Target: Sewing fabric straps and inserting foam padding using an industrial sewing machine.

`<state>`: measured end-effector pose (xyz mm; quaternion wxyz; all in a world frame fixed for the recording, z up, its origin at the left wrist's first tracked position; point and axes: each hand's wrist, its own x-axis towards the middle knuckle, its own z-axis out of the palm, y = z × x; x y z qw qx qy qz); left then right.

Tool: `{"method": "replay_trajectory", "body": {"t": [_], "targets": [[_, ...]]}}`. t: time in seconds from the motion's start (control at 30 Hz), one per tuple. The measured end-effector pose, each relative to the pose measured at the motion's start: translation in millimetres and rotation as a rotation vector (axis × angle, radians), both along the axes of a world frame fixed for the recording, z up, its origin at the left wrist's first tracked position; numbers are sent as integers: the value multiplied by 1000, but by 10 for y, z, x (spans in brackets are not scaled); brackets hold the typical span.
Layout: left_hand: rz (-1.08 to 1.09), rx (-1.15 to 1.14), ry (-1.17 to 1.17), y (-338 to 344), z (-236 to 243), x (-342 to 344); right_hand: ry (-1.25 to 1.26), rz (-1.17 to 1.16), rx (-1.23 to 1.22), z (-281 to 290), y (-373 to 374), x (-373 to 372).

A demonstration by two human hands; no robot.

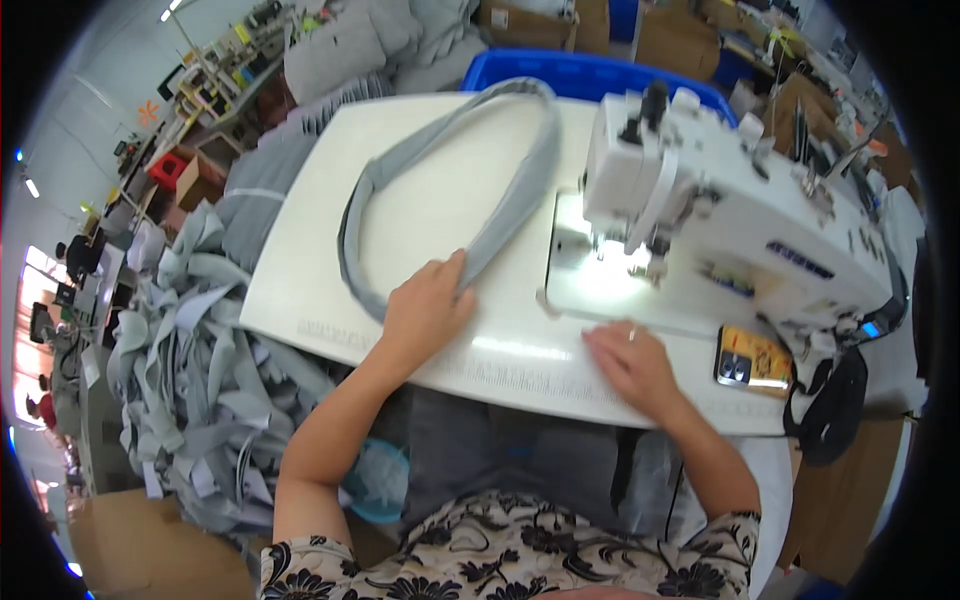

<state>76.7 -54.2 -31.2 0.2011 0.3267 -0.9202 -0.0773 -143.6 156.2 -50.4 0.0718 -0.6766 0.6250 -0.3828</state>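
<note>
A grey fabric band point(512, 205) forms a long closed loop on the white sewing table. My left hand point(428, 305) closes over the loop's near end, with the fingers wrapped on the cloth. To the right, my right hand point(632, 368) rests near the table's front edge, its fingers loosely bent and apart, with nothing visible in it. A white sewing machine point(740, 190) stands beyond that hand. Its lamp lights the needle area and the metal plate point(585, 275), and the band lies left of the plate, away from the needle.
A phone in a yellow patterned case point(755, 362) lies on the right of the tabletop point(300, 260). Beside it hangs a black strap point(835, 405). A large heap of grey fabric strips point(200, 380) fills the left side. Behind the table is a blue bin point(590, 72).
</note>
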Motion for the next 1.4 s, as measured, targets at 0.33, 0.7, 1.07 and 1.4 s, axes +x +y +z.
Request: {"method": "replay_trajectory", "body": {"t": [0.33,0.7,1.07,1.4], "targets": [[-228,-114,189,-1746,1145,-2053,-149,-36,54,95,99,113],[-416,144,249,-929,50,-824,-138,-87,112,295,-43,-1],[821,-581,-419,-1766,275,3890,-158,-45,161,96,-35,1],[832,-215,-100,-2819,495,4033,-57,-115,157,116,-27,55]]}}
